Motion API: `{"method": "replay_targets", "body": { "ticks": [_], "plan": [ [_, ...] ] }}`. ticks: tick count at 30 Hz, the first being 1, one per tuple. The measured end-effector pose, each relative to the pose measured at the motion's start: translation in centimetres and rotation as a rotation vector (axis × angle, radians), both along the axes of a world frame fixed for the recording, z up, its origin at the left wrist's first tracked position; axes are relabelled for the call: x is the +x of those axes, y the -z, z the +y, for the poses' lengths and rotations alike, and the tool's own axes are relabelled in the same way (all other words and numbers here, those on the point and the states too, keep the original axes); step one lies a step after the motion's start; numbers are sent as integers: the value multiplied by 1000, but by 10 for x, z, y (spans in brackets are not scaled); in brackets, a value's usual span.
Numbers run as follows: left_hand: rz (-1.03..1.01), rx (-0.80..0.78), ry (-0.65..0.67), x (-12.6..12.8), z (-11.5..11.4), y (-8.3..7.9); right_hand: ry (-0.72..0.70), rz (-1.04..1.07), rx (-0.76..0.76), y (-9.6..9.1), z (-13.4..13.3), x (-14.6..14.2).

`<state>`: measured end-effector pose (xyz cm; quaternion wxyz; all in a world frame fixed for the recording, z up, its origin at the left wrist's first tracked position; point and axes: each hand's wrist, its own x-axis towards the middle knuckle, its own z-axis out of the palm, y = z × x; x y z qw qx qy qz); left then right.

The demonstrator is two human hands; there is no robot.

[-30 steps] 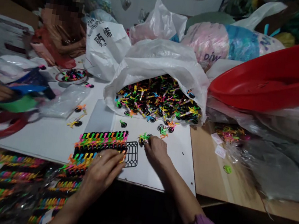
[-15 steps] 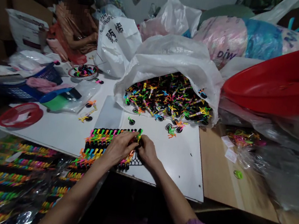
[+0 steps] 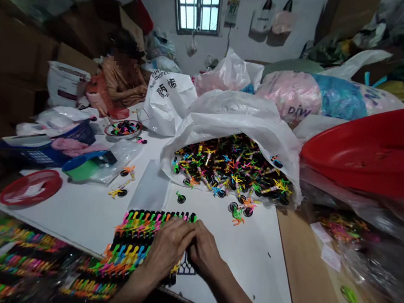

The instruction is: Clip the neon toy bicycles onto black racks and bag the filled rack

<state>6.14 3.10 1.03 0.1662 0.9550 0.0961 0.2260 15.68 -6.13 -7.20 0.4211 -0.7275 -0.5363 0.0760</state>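
My left hand [image 3: 167,249] and my right hand [image 3: 205,250] lie together over the right end of a black rack lined with small neon toy bicycles [image 3: 140,243]. Their fingers meet on it, and whatever lies under them is hidden. A black plastic grid [image 3: 186,268] pokes out below my right hand. Both rest on a white board [image 3: 262,280]. Beyond them, a few loose toy bicycles [image 3: 240,212] lie below a white woven sack [image 3: 230,110] heaped with many more.
A red plastic basin [image 3: 375,151] sits at the right, above a wooden board [image 3: 314,287]. Bagged rows of bicycles [image 3: 21,261] lie at the near left. A red round lid [image 3: 30,187] and a small plate of bicycles [image 3: 124,129] are on the left. A seated person [image 3: 122,80] works at the back.
My right hand has moved left from the black grid to meet my left hand over the rack. My view has tilted up, so the table sits lower and the window shows.
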Motion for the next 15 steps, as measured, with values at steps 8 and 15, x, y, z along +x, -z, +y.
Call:
{"method": "replay_targets", "body": {
  "ticks": [8,15],
  "plan": [
    [38,-8,45,2,-12,7,3,27,41,7,-18,1],
    [42,0,-105,9,10,8,33,-49,-175,-5,19,7]
  ]
}}
